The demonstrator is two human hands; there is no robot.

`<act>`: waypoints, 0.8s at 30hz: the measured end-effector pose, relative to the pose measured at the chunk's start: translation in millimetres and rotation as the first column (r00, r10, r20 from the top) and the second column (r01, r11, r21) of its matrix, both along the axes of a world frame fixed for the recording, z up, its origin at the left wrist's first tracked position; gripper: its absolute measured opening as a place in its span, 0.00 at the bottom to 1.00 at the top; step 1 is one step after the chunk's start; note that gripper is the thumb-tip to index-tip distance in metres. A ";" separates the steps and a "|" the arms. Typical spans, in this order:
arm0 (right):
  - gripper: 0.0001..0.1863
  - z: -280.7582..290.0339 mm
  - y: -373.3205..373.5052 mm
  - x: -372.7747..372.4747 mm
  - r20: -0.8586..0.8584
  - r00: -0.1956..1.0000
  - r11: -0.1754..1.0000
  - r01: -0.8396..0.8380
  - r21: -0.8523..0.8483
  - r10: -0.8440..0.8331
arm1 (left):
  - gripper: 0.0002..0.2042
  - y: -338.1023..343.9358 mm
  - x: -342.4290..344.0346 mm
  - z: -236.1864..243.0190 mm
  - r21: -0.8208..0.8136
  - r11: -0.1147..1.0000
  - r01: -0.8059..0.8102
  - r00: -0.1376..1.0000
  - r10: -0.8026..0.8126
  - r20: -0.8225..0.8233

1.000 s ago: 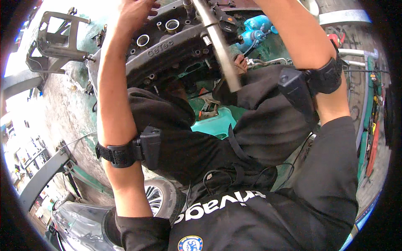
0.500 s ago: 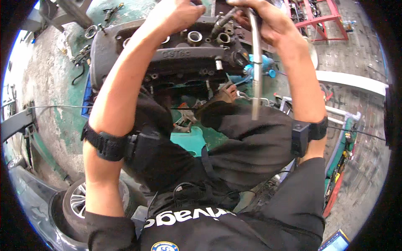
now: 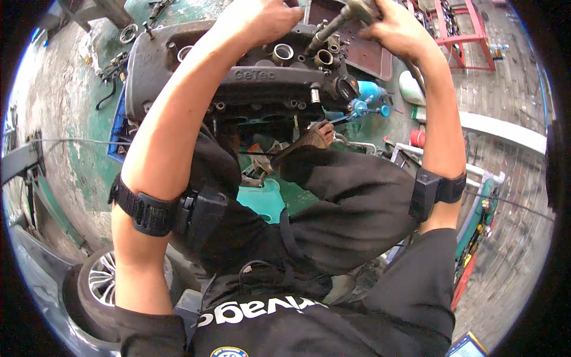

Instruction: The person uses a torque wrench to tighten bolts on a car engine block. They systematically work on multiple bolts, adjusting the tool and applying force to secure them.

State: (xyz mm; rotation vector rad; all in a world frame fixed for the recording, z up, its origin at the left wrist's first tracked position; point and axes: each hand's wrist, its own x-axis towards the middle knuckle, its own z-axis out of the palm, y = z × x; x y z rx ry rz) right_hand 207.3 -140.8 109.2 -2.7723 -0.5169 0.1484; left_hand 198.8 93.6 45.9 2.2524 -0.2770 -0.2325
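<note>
My right hand is closed around a socket wrench near its head. From that head a long extension bar slants down to the right end of a dark engine valve cover. The wrench's handle runs partly hidden behind my right wrist and forearm. Over the left and middle of the cover reaches my left hand, its fingers curled and partly cut off by the upper edge; what they grip, if anything, is hidden. Round metal-rimmed holes, one near the middle, open in the cover.
A brown tray lies beyond the engine's right end. Blue bottles stand beside it. A red metal stand is at the far right, a car wheel at the lower left. A teal plastic piece lies between my legs.
The wrench's silver handle, which hung toward me, has swung right and away behind my right forearm. My right hand has moved slightly right; my left hand has shifted a little right.
</note>
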 end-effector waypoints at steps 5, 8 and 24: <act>0.24 -15.0 -12.4 16.2 0.214 0.973 0.987 -0.056 -0.149 0.088 | 0.15 1.7 3.3 -8.2 -0.020 1.000 0.021 0.999 -0.020 0.039; 0.29 -4.7 -6.4 18.0 -0.183 0.981 0.992 0.083 0.091 -0.065 | 0.14 1.5 6.5 -10.2 0.143 0.986 0.091 0.979 -0.115 0.171; 0.23 29.8 30.7 17.3 -0.453 0.892 0.998 -0.025 -0.065 -0.007 | 0.15 -9.3 -0.3 5.9 -0.079 0.995 -0.057 0.996 0.052 -0.071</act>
